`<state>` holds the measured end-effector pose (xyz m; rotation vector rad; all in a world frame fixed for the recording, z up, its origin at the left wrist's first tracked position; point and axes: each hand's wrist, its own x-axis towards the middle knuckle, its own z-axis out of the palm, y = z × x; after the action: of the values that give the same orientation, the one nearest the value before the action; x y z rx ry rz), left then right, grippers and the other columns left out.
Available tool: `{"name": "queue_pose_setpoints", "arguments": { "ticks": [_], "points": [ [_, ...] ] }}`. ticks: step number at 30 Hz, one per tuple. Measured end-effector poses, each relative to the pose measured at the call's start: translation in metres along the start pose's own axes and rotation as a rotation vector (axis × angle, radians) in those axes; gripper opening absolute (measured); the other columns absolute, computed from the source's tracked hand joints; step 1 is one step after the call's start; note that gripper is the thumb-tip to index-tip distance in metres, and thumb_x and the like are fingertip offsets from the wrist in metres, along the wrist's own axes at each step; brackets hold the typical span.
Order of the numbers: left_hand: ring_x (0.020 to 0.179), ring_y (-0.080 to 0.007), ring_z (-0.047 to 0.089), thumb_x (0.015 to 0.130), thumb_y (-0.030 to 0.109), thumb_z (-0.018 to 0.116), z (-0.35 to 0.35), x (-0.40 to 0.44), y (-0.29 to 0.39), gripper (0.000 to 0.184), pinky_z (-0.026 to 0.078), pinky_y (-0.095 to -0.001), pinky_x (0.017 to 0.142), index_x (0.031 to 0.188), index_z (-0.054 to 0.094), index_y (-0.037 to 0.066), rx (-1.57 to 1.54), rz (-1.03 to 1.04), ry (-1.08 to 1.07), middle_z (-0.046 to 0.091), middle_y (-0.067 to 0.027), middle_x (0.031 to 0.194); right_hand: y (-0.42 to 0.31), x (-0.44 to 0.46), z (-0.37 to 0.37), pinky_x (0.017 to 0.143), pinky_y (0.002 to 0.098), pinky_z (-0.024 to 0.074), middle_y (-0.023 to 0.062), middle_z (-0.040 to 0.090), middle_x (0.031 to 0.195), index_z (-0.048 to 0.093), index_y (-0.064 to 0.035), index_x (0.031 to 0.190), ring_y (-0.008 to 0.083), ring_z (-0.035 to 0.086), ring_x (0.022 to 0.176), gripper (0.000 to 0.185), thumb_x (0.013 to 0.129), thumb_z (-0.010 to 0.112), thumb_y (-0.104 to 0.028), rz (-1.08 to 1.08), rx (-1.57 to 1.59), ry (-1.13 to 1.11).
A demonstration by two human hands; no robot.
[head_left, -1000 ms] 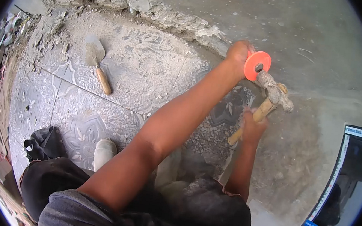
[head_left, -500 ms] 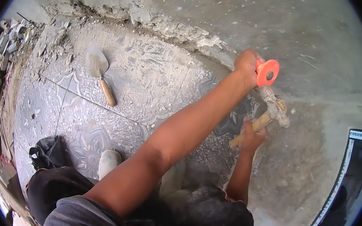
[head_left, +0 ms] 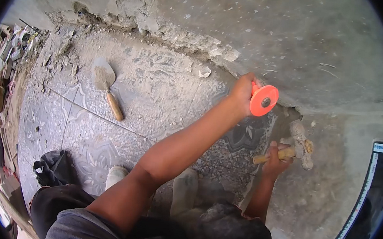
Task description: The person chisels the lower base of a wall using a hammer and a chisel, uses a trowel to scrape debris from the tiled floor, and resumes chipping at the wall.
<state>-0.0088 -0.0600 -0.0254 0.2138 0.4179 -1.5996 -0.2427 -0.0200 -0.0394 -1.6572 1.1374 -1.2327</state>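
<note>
My left hand [head_left: 242, 94] is closed around a chisel with a round orange guard [head_left: 261, 101], close to the foot of the wall; its tip is hidden. Lower right, my right hand [head_left: 277, 162] grips the pale wooden handle of a hammer. The crusted hammer head [head_left: 302, 145] is apart from the chisel's struck end. A broken ledge of mortar [head_left: 198, 40] runs along the wall base. On the dusty patterned tiles lies a trowel [head_left: 104, 78] with a wooden handle, and a loose whitish chip [head_left: 204, 72] rests near the ledge.
Rubble [head_left: 65, 54] lies at the upper left beside piled debris [head_left: 6, 58]. A black bag [head_left: 55, 167] sits on the tiles near my legs. Light shoes [head_left: 116, 175] show below my left arm. A dark poster or banner [head_left: 366, 198] is at the right edge.
The hammer has dropped down and away from the chisel. My left hand and the chisel have shifted left and lower in view. The whitish chip now shows on the floor near the ledge.
</note>
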Motion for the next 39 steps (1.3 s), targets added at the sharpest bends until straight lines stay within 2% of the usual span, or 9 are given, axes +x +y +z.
{"name": "queue_pose_setpoints", "arguments": {
  "ticks": [10, 13, 16, 25, 27, 29, 32, 37, 39],
  "points": [
    [0.05, -0.0166, 0.047, 0.081, 0.013, 0.044, -0.008, 0.011, 0.019, 0.022, 0.048, -0.0333, 0.051, 0.059, 0.043, 0.013, 0.047, -0.012, -0.187, 0.045, -0.0016, 0.057, -0.051, -0.004, 0.029, 0.046, 0.0297, 0.0432, 0.0051, 0.049, 0.064, 0.047, -0.0058, 0.086, 0.0135, 0.048, 0.049, 0.021, 0.087, 0.066, -0.016, 0.175, 0.321, -0.242],
    [0.05, -0.0176, 0.048, 0.079, 0.013, 0.046, -0.005, 0.007, 0.031, 0.019, 0.049, -0.0337, 0.051, 0.06, 0.043, 0.013, 0.06, -0.01, -0.23, 0.046, -0.0018, 0.058, -0.076, 0.001, 0.039, 0.046, 0.0302, 0.0461, 0.0047, 0.048, 0.062, 0.048, -0.0036, 0.083, 0.0134, 0.049, 0.048, 0.02, 0.091, 0.062, -0.015, 0.018, 0.396, -0.383],
    [0.05, -0.0177, 0.048, 0.079, 0.012, 0.047, -0.001, 0.002, 0.038, 0.017, 0.048, -0.0338, 0.05, 0.063, 0.043, 0.012, -0.01, -0.008, -0.236, 0.046, -0.0012, 0.059, -0.098, 0.0, 0.043, 0.048, 0.0322, 0.0493, 0.0047, 0.048, 0.062, 0.047, -0.0035, 0.083, 0.0138, 0.05, 0.048, 0.021, 0.09, 0.063, -0.016, 0.056, 0.335, -0.38],
    [0.05, -0.0143, 0.045, 0.076, 0.008, 0.049, -0.021, 0.022, 0.034, 0.011, 0.044, -0.0331, 0.047, 0.067, 0.044, 0.009, -0.083, 0.029, -0.21, 0.045, -0.0014, 0.06, -0.128, 0.009, 0.058, 0.051, 0.0314, 0.0456, 0.0057, 0.05, 0.06, 0.044, -0.0064, 0.072, 0.0152, 0.05, 0.049, 0.022, 0.088, 0.06, -0.007, -0.671, 0.259, -0.154],
    [0.05, -0.0154, 0.045, 0.076, 0.008, 0.049, -0.019, 0.025, 0.035, 0.011, 0.044, -0.0342, 0.049, 0.066, 0.044, 0.01, -0.05, 0.033, -0.256, 0.045, -0.0018, 0.061, -0.07, -0.004, 0.066, 0.05, 0.0247, 0.0407, 0.0029, 0.048, 0.059, 0.048, -0.0052, 0.083, 0.0115, 0.048, 0.049, 0.014, 0.087, 0.061, -0.003, -0.643, -0.193, -0.164],
    [0.051, -0.0166, 0.045, 0.077, 0.008, 0.048, -0.007, 0.02, 0.034, 0.013, 0.045, -0.0348, 0.05, 0.065, 0.043, 0.01, -0.03, 0.059, -0.219, 0.044, -0.002, 0.061, -0.022, -0.007, 0.049, 0.048, 0.0236, 0.0395, 0.0029, 0.052, 0.061, 0.053, -0.0025, 0.092, 0.01, 0.049, 0.05, 0.011, 0.086, 0.062, -0.002, -0.107, -0.471, -0.359],
    [0.051, -0.0183, 0.044, 0.077, 0.008, 0.047, 0.014, -0.001, 0.036, 0.016, 0.046, -0.0354, 0.051, 0.062, 0.042, 0.011, -0.026, 0.087, -0.08, 0.043, -0.0022, 0.061, -0.09, 0.002, 0.04, 0.053, 0.0286, 0.0447, 0.004, 0.057, 0.071, 0.057, 0.001, 0.092, 0.0115, 0.052, 0.054, 0.014, 0.082, 0.067, -0.002, -0.123, -0.529, -0.259],
    [0.051, -0.0185, 0.043, 0.078, 0.01, 0.044, 0.011, 0.009, 0.036, 0.018, 0.045, -0.0363, 0.051, 0.061, 0.04, 0.012, -0.01, 0.1, -0.118, 0.042, -0.0021, 0.06, -0.158, 0.0, 0.056, 0.051, 0.0262, 0.0447, 0.0034, 0.054, 0.066, 0.056, 0.0006, 0.106, 0.0117, 0.052, 0.054, 0.026, 0.082, 0.065, -0.004, -0.439, 0.346, -0.165],
    [0.05, -0.0177, 0.042, 0.079, 0.01, 0.043, -0.002, 0.017, 0.035, 0.019, 0.043, -0.0359, 0.049, 0.061, 0.039, 0.012, 0.003, 0.115, -0.13, 0.041, -0.0016, 0.059, -0.107, 0.005, 0.071, 0.051, 0.0269, 0.0451, 0.0032, 0.055, 0.066, 0.056, 0.002, 0.106, 0.0114, 0.052, 0.054, 0.025, 0.082, 0.062, -0.003, -0.594, 0.223, -0.166]
  ]
}}
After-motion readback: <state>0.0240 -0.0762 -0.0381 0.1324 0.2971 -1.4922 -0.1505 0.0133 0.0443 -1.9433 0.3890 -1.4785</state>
